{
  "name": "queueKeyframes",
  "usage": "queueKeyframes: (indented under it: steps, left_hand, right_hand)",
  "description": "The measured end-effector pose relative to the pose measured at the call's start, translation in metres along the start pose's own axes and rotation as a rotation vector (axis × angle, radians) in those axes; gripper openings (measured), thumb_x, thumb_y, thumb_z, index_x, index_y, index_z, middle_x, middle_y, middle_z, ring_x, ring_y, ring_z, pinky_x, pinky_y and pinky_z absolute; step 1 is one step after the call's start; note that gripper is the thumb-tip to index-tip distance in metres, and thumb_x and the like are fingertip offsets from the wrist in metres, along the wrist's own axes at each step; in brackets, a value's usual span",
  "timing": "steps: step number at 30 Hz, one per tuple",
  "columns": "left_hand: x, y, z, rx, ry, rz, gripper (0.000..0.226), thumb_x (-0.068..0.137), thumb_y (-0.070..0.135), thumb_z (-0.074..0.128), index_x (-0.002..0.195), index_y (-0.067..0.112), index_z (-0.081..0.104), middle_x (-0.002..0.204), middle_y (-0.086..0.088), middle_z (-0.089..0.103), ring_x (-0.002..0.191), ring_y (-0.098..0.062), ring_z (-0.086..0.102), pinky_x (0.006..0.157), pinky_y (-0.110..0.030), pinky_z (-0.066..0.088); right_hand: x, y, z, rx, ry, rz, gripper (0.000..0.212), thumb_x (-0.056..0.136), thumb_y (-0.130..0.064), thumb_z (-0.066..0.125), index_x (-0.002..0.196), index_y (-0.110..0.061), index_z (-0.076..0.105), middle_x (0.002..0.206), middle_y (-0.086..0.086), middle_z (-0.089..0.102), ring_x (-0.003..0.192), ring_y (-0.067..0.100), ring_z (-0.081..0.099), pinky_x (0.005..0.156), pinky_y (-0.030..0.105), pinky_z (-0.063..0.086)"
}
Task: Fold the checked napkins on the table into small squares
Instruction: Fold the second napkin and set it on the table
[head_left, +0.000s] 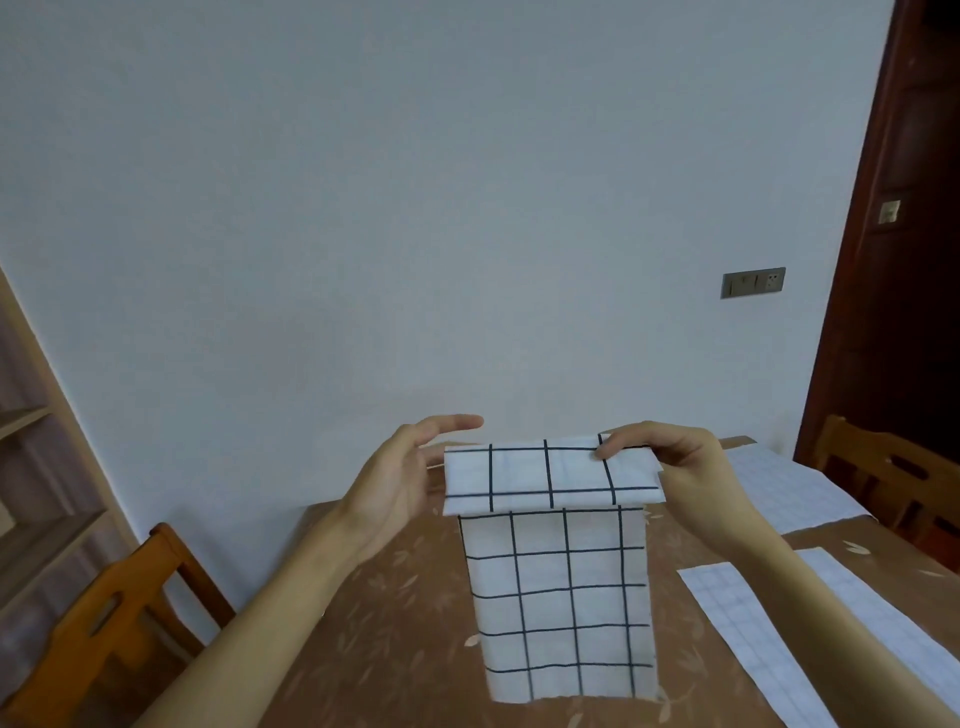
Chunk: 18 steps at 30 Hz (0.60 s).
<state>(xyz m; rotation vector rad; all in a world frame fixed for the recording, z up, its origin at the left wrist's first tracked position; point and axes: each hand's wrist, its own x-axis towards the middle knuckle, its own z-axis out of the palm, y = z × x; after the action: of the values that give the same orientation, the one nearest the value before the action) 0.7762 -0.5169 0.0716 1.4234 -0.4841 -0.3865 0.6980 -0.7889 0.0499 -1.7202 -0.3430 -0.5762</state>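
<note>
The napkin (556, 597) lies as a long strip down the middle of the table (395, 623), its near end flat on the wood and its far end lifted and turned back toward the person. That raised flap overhangs the flat part, so the strip appears to be partway through being halved lengthwise into a shorter, squarer shape.

The right grip (670, 457) pinches the flap at its far right corner, thumb on top and fingers curled beneath. Holding by the corner probably lets that edge be steered and lined up with the layer below.

The left grip (400, 478) is released, fingers straight and spread beside the flap's left edge. Whether it touches the cloth cannot be told. It seems placed there to steady or catch the left corner so both sides come down level, since cloth held by one corner tends to sag and skew.

The checked lines give a ready guide: the fold is square when the flap's bars sit over those beneath.

To the right, pale sheets (779, 493) and a pale strip (737, 618) lie flat, well apart from the working spot, likely kept aside so they do not get caught in the fold. The task looks early, with this piece not yet a small square.
</note>
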Motion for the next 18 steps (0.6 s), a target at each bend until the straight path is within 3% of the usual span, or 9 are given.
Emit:
queueKeyframes:
  steps: [3, 5, 7, 10, 11, 12, 14, 16, 18]
  left_hand:
    - [0.000, -0.007, 0.003, 0.092, 0.005, 0.016, 0.036, 0.093, 0.040, 0.063, 0.120, 0.019, 0.070, 0.100, -0.011, 0.071, 0.085, -0.019, 0.067, 0.077, -0.032, 0.055]
    - [0.000, -0.012, 0.003, 0.231, 0.026, 0.095, 0.038, 0.081, 0.023, 0.079, 0.119, 0.023, 0.071, 0.105, -0.009, 0.073, 0.094, -0.018, 0.071, 0.086, -0.030, 0.056]
    - [0.000, -0.013, 0.002, 0.220, 0.052, 0.135, 0.045, 0.076, 0.008, 0.082, 0.118, 0.019, 0.071, 0.111, -0.012, 0.074, 0.102, -0.023, 0.072, 0.090, -0.035, 0.058]
    - [0.000, -0.009, 0.003, 0.096, 0.113, 0.151, 0.046, 0.072, -0.003, 0.080, 0.114, 0.012, 0.072, 0.104, -0.013, 0.076, 0.093, -0.022, 0.073, 0.078, -0.033, 0.061]
    - [0.001, -0.007, 0.002, 0.056, 0.124, 0.150, 0.046, 0.070, -0.005, 0.079, 0.113, 0.010, 0.072, 0.101, -0.013, 0.077, 0.090, -0.022, 0.074, 0.075, -0.032, 0.061]
    - [0.001, -0.006, 0.002, 0.018, 0.131, 0.148, 0.045, 0.070, -0.007, 0.078, 0.112, 0.009, 0.072, 0.099, -0.013, 0.076, 0.089, -0.022, 0.074, 0.074, -0.031, 0.061]
    - [0.003, -0.006, 0.000, -0.028, 0.143, 0.147, 0.043, 0.070, -0.008, 0.077, 0.110, 0.007, 0.072, 0.101, -0.013, 0.076, 0.091, -0.024, 0.073, 0.077, -0.031, 0.061]
    - [0.003, -0.005, 0.001, -0.037, 0.144, 0.154, 0.042, 0.071, -0.007, 0.076, 0.112, 0.003, 0.071, 0.106, -0.017, 0.075, 0.096, -0.027, 0.073, 0.082, -0.033, 0.061]
    - [0.003, -0.007, 0.003, -0.037, 0.138, 0.169, 0.041, 0.073, -0.007, 0.075, 0.113, 0.000, 0.070, 0.110, -0.019, 0.075, 0.099, -0.030, 0.073, 0.084, -0.034, 0.061]
  right_hand:
    - [0.003, 0.003, 0.004, -0.002, -0.004, -0.029, 0.066, 0.069, 0.038, 0.040, 0.074, -0.015, 0.078, 0.086, 0.001, 0.078, 0.084, 0.011, 0.073, 0.072, 0.017, 0.055]
    - [0.004, 0.003, 0.004, 0.019, 0.008, -0.018, 0.063, 0.070, 0.038, 0.041, 0.076, -0.012, 0.078, 0.087, 0.002, 0.078, 0.082, 0.011, 0.072, 0.070, 0.018, 0.055]
    - [0.004, 0.004, 0.003, 0.035, 0.034, 0.002, 0.058, 0.078, 0.032, 0.047, 0.085, -0.015, 0.079, 0.091, 0.005, 0.078, 0.085, 0.013, 0.073, 0.073, 0.023, 0.056]
    - [0.006, 0.004, 0.005, 0.122, 0.051, 0.155, 0.042, 0.099, 0.002, 0.044, 0.120, -0.023, 0.070, 0.076, 0.015, 0.069, 0.071, 0.018, 0.063, 0.069, 0.027, 0.052]
    - [0.006, 0.004, 0.005, 0.227, 0.036, 0.244, 0.038, 0.103, -0.009, 0.038, 0.127, -0.021, 0.065, 0.070, 0.010, 0.065, 0.066, 0.015, 0.060, 0.067, 0.025, 0.050]
    - [0.006, 0.003, 0.006, 0.328, 0.008, 0.328, 0.038, 0.105, -0.021, 0.033, 0.130, -0.019, 0.062, 0.072, 0.004, 0.067, 0.066, 0.014, 0.062, 0.066, 0.026, 0.049]
    - [0.004, 0.003, 0.007, 0.363, -0.059, 0.418, 0.049, 0.101, -0.051, 0.030, 0.128, -0.025, 0.063, 0.098, 0.005, 0.077, 0.084, 0.018, 0.072, 0.075, 0.032, 0.050]
    - [0.000, 0.004, 0.009, 0.145, -0.115, 0.382, 0.046, 0.087, -0.062, 0.048, 0.123, -0.038, 0.065, 0.113, 0.000, 0.075, 0.102, 0.017, 0.071, 0.081, 0.029, 0.050]
    - [-0.003, 0.002, 0.014, 0.052, -0.095, 0.322, 0.038, 0.082, -0.038, 0.073, 0.120, -0.035, 0.067, 0.110, 0.000, 0.075, 0.102, 0.019, 0.072, 0.081, 0.027, 0.056]
